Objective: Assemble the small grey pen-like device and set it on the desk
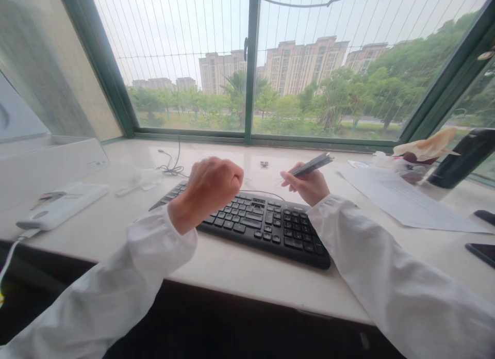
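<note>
My left hand (214, 186) is closed in a fist above the left part of a black keyboard (251, 222). Whatever its fingers hold, if anything, is hidden. Between the fingertips of my right hand (309, 184) is a slim dark grey tool (313, 164), tilted up to the right; its exact kind is unclear. This hand is over the back right side of the keyboard. Behind the keyboard lies a small dark piece (264, 164), apart from both hands. In the keyboard's upper middle, one spot looks different from the keys around it.
A power bank (69, 204) with keys on top and a white box (50, 158) stand left. A cable (172, 168) lies coiled at the back. Papers (402, 196), a dark bottle (464, 158) and a phone (481, 253) are right. A window (249, 91) rises behind.
</note>
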A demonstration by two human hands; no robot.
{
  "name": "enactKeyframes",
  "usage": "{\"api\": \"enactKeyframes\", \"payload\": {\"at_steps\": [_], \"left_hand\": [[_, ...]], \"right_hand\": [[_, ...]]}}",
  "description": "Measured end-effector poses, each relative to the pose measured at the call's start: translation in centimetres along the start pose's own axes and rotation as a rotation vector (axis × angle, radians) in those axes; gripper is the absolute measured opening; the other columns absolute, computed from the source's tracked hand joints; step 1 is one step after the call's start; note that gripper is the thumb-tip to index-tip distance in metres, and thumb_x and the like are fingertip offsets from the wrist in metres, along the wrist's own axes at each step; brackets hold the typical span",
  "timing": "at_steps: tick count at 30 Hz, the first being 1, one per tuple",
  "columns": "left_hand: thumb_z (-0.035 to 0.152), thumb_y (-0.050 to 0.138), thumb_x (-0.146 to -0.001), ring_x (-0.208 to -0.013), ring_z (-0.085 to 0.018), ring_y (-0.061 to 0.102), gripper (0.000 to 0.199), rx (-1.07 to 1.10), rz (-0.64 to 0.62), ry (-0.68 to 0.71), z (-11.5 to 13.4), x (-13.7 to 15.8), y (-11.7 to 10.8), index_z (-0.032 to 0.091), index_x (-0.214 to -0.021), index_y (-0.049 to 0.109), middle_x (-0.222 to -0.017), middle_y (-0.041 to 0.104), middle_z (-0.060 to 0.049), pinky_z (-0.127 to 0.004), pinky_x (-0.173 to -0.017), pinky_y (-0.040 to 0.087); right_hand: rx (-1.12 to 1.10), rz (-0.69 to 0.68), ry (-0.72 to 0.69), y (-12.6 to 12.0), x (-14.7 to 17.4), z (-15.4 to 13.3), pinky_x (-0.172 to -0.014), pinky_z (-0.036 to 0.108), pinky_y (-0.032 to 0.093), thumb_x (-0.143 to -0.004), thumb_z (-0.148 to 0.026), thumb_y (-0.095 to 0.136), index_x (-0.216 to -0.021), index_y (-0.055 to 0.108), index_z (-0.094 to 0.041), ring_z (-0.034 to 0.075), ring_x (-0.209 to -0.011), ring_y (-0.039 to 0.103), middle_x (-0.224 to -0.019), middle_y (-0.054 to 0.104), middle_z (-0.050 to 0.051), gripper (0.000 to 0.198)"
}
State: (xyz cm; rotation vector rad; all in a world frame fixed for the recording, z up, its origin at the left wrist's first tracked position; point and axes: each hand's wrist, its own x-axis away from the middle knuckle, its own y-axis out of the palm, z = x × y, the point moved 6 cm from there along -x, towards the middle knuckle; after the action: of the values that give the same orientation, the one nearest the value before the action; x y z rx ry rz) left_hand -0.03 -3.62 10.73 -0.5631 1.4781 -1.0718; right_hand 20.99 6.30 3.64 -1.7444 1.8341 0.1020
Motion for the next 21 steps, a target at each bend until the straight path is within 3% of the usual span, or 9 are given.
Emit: {"api": "enactKeyframes", "payload": {"at_steps": [3,6,11,21], "left_hand": [[0.011,0.046,-0.066,-0.059,-0.019,0.048,0.021,-0.111,0.083,-0.01,-1.2,-3.7,0.7,0.014,-0.052,0.06,-0.051,0.052,-0.008,-0.031,-0.062,0.031],[0.013,0.049,-0.065,-0.066,-0.023,0.053,0.018,-0.159,0.111,-0.043,-2.3,-5.2,2.2,0.014,-0.056,0.066,-0.058,0.056,-0.01,-0.033,-0.064,0.033],[0.011,0.052,-0.058,-0.063,-0.02,0.054,0.023,-0.087,0.036,0.04,-3.2,-4.4,4.8,0.022,-0.059,0.072,-0.065,0.064,-0.005,-0.03,-0.059,0.033],[0.017,0.051,-0.062,-0.066,-0.021,0.059,0.026,-0.106,0.048,0.054,-3.6,-3.5,5.8,0.027,-0.068,0.074,-0.067,0.067,-0.001,-0.031,-0.059,0.038]], "right_hand": [[-0.041,-0.047,-0.01,0.2,0.2,-0.3,-0.044,0.021,0.044,-0.071,-0.047,0.072,-0.068,0.056,-0.016,0.009,-0.044,0.053,-0.057,0.067,0.004,0.034],[-0.116,-0.192,-0.019,1.0,0.5,-1.0,-0.047,0.022,0.045,-0.069,-0.049,0.073,-0.07,0.056,-0.016,0.01,-0.047,0.054,-0.06,0.067,0.004,0.037],[-0.151,-0.449,0.025,3.1,1.8,-1.7,-0.053,0.023,0.046,-0.069,-0.048,0.075,-0.075,0.06,-0.014,0.01,-0.056,0.056,-0.067,0.068,0.005,0.038],[-0.162,-0.532,0.044,4.3,2.8,-1.7,-0.053,0.024,0.043,-0.067,-0.048,0.076,-0.077,0.061,-0.015,0.011,-0.058,0.054,-0.066,0.066,0.003,0.037]]}}
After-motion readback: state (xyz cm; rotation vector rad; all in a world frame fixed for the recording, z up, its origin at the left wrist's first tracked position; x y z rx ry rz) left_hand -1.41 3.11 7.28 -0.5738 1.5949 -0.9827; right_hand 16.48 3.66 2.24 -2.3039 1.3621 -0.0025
